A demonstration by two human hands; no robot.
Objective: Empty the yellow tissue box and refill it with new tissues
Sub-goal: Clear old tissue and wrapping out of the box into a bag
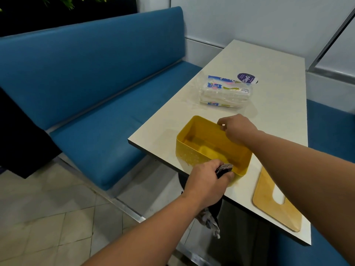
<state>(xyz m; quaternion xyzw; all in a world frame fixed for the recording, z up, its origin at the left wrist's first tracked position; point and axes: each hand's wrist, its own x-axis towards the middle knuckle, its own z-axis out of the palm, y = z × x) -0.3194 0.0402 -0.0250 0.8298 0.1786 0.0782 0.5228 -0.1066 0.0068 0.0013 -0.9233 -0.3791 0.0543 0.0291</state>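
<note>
The open yellow box (213, 148) is steadied at the table (278, 120) corner: its far rim is pinched by the right hand (237, 129), while a dark cloth (223, 168) is gripped by the left hand (208, 179) at the near rim. The tissue pack (226, 93) lies beyond the box, nearer the right hand.

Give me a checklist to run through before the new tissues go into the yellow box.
1. Yellow tissue box emptied: ok, bare inside.
2. Wooden lid off, lying apart on the table: ok.
3. New tissue pack on the table: ok; whether opened, cannot tell.
4. Right hand steadying the box's far rim: ok.
5. Left hand free: not ok, it grips a dark cloth at the near rim.
6. Box fully on the table: not ok, its near corner sits at the edge.
</note>
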